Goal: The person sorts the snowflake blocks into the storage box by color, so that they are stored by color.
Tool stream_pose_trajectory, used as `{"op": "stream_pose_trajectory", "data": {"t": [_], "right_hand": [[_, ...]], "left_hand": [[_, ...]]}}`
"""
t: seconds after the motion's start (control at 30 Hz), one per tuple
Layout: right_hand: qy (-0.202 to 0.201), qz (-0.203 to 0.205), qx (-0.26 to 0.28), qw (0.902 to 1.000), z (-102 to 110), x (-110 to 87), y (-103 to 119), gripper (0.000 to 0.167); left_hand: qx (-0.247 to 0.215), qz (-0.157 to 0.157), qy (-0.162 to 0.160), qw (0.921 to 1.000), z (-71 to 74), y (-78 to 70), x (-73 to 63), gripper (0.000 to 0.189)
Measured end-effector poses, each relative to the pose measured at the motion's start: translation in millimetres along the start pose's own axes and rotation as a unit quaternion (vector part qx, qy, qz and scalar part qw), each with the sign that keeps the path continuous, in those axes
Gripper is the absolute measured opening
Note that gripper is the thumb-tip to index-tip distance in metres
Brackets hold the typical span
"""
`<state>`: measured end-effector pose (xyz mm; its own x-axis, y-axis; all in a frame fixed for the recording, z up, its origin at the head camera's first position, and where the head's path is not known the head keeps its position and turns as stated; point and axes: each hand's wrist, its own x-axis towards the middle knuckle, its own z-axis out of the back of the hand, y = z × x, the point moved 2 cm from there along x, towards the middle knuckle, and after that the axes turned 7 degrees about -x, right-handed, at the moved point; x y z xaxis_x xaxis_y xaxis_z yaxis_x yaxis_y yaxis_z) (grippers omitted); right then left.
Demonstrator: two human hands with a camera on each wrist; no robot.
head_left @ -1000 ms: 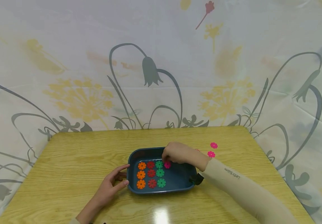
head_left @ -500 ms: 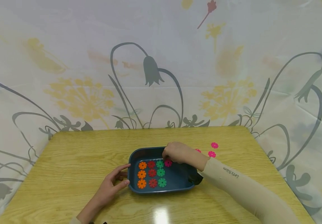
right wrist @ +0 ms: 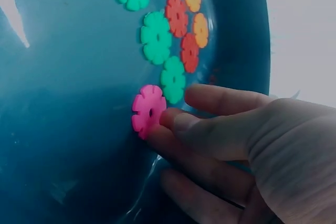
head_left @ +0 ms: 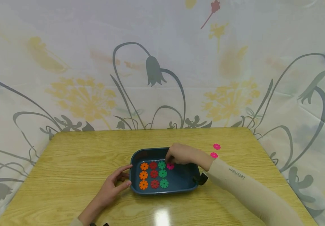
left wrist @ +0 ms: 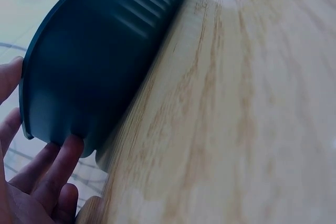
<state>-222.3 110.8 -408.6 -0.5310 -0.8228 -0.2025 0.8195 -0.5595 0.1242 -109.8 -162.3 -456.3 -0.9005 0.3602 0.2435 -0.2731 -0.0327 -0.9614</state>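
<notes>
In the head view, a dark blue tray (head_left: 179, 187) holds flower-shaped discs in columns: orange (head_left: 143, 175), red (head_left: 154, 173) and green (head_left: 162, 173). A single pink flower-shaped disc (right wrist: 148, 109) lies beside the top green one. My right hand (head_left: 180, 153) reaches in over the tray's far side, thumb and fingertips pinching that disc's edge, which they partly cover. At the tray's left end is my left hand (head_left: 112, 185), fingers spread and touching the rim and outer wall (left wrist: 94, 66).
Two more pink discs (head_left: 217, 146) lie on the wooden table (head_left: 89, 157), right of the tray beyond the right forearm. A flower-printed cloth (head_left: 162, 94) hangs behind the table. The right sleeve (head_left: 250, 188) crosses the table's right side.
The right hand and forearm have shifted slightly right, and the arm now hides a third pink disc on the table. The left hand stays at the tray's end.
</notes>
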Motion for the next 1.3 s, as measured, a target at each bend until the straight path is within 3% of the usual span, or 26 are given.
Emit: {"op": "stream_pose_trajectory", "data": {"t": [0.17, 0.33, 1.3], "right_hand": [[0.026, -0.018, 0.032, 0.999, -3.6, -0.4, -3.1, 0.019], [0.024, -0.027, 0.025, 0.9991, -4.6, -0.5, -4.7, 0.02], [0.019, -0.046, 0.052, 0.9974, -1.4, -4.4, -6.7, 0.026]], "left_hand": [[0.003, 0.005, -0.001, 1.0, -0.8, -3.8, 0.4, 0.047], [0.01, 0.023, -0.003, 0.9997, -0.9, -4.2, 0.6, 0.047], [-0.018, 0.004, 0.011, 0.9998, -1.4, -3.5, -0.5, 0.048]]}}
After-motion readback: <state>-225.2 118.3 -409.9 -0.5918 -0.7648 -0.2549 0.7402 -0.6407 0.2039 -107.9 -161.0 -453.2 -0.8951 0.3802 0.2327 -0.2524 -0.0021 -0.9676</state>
